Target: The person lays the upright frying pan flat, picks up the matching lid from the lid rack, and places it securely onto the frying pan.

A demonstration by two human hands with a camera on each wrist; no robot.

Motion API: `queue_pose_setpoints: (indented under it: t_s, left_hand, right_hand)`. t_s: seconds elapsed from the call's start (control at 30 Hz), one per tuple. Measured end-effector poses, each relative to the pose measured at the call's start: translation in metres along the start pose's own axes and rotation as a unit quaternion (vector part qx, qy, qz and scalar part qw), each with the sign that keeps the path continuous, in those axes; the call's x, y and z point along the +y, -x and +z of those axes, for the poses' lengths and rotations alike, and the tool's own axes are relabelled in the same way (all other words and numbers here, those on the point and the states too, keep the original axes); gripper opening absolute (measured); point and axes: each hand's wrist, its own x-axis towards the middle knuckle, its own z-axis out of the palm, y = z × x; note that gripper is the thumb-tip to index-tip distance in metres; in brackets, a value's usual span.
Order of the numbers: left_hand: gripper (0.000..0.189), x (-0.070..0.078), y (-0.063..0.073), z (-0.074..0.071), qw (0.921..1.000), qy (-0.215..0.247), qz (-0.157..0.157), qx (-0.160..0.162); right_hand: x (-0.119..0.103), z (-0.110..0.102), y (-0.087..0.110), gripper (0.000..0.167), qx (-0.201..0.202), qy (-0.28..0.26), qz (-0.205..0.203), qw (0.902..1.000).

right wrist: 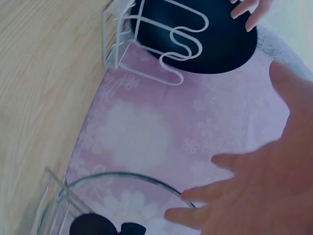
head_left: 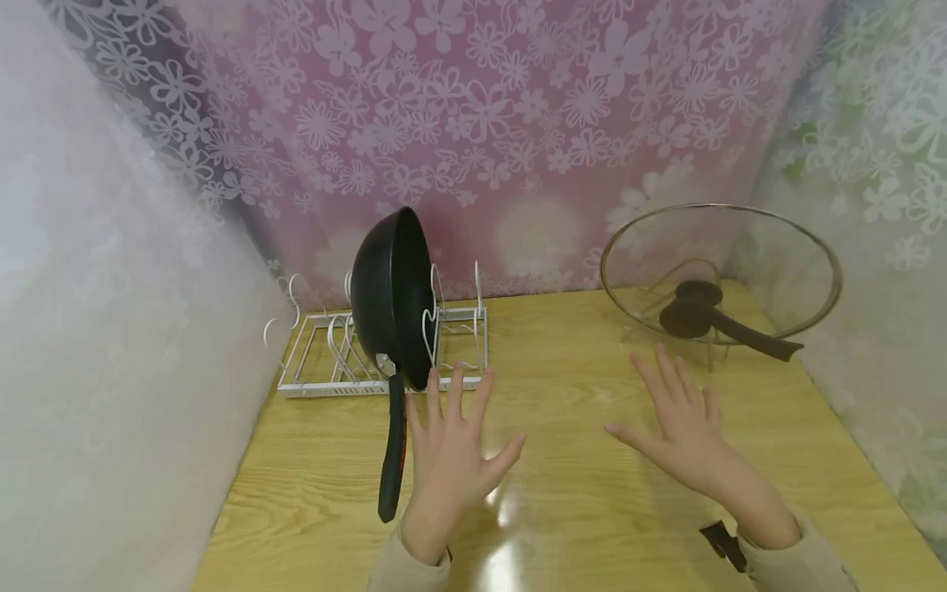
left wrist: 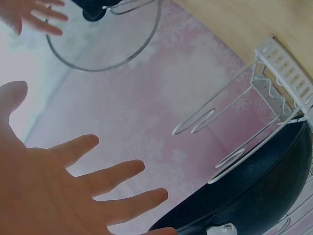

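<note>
A black wok (head_left: 392, 296) stands on its side in a white wire rack (head_left: 318, 386), its black handle (head_left: 393, 452) pointing toward me over the tabletop. My left hand (head_left: 447, 460) is spread just right of that handle and holds nothing; the left wrist view shows its fingers apart, with the wok (left wrist: 254, 191) beyond them. My right hand (head_left: 688, 436) is also spread and holds nothing, in front of a round glass lid (head_left: 614, 304). The lid leans upright with its dark knob and handle (head_left: 755, 335) facing me, on a small wire stand (head_left: 710, 355).
The wood-grain table (head_left: 570, 493) meets a pink flowered backdrop (head_left: 518, 148) at its far edge. Pale walls close in on the left (head_left: 111, 329) and right (head_left: 873, 329). A black strap piece (head_left: 723, 544) sits at my right cuff.
</note>
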Motion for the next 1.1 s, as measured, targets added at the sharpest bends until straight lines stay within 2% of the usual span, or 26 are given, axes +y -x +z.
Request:
queue_pose_setpoints:
  t_s: [0.23, 0.5, 0.6, 0.8, 0.97, 1.1]
  left_hand:
    - [0.081, 0.003, 0.001, -0.014, 0.9996, 0.01, 0.009, 0.025]
    - [0.078, 0.002, 0.007, -0.035, 0.9935, 0.047, 0.036, 0.097]
    - [0.078, 0.001, 0.011, -0.048, 0.9924, 0.06, 0.026, 0.105]
    - [0.086, -0.006, 0.024, -0.071, 0.991, 0.094, -0.015, 0.094]
    - [0.086, -0.022, 0.033, -0.086, 0.9883, 0.103, -0.029, 0.109]
    - [0.082, -0.038, 0.038, -0.096, 0.9885, 0.101, -0.04, 0.105]
  right_hand:
    - [-0.007, 0.003, -0.002, 0.091, 0.005, -0.087, 0.015, 0.9961]
    - [-0.019, 0.012, -0.002, 0.088, -0.002, -0.134, 0.012, 0.9909]
    - [-0.021, 0.015, -0.004, 0.087, -0.006, -0.146, 0.007, 0.9892]
    - [-0.024, 0.02, -0.006, 0.086, -0.017, -0.17, 0.001, 0.9853]
    - [-0.029, 0.022, -0.007, 0.085, -0.024, -0.194, -0.003, 0.9808]
    - [-0.034, 0.023, -0.007, 0.083, -0.028, -0.213, -0.01, 0.9766]
